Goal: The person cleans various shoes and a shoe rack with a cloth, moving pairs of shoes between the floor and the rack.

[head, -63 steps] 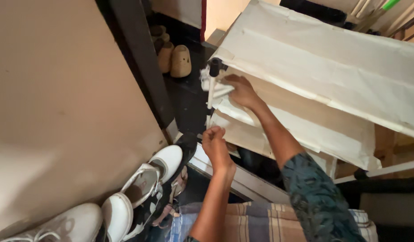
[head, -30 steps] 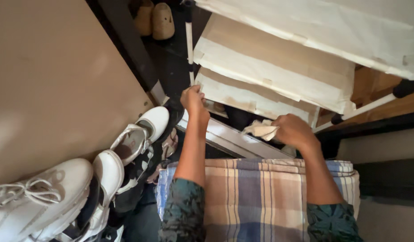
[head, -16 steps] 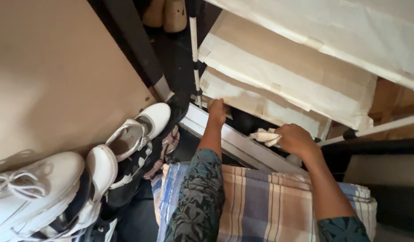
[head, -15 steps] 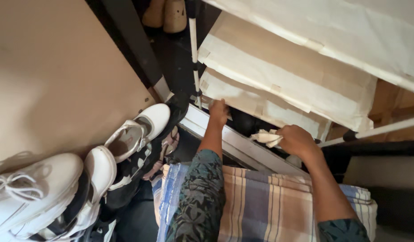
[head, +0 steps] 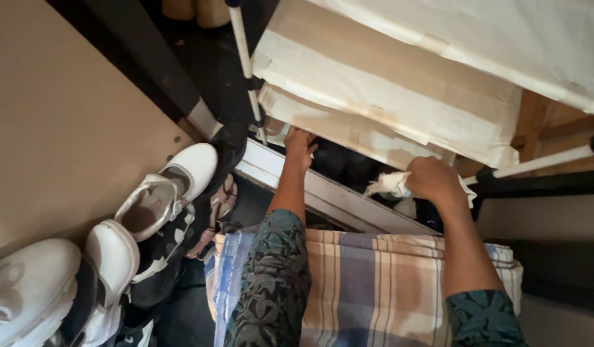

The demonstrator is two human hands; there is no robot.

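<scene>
Left hand (head: 299, 142) is up at the front edge of the lowest shelf (head: 348, 132) of the rack, fingers curled over that edge near its left corner, right beside the white upright pole (head: 245, 64) — clenched on the shelf lip, as far as the view shows, though the fingertips slip out of sight under the cloth covering. Over to the right hand (head: 433, 180): it's closed in a fist around a crumpled white cloth (head: 390, 185), the rag bunched out of the thumb side, held just below the same shelf's front edge toward its right corner. The cloth hangs in front of the dark gap under that shelf, above the pale metal rail (head: 323, 193) that runs diagonally along the floor.

Above the lowest shelf sit two more cream fabric shelves (head: 400, 90), stacked and stepping up toward the top right, the uppermost one (head: 503, 38) cut off by the frame. A second white pole with a black joint (head: 535, 160) sticks out on the right edge of the rack.

Down left on the floor, white shoes (head: 162, 193) are lined up against a tan board (head: 65, 128), with dark patterned footwear (head: 168, 257) tucked between them. A pair of tan shoes (head: 194, 8) peeks in at the top edge. Both forearms are bare, dark floral sleeves (head: 271, 283) at the elbows, and a plaid cloth (head: 368, 283) covers the lap.
</scene>
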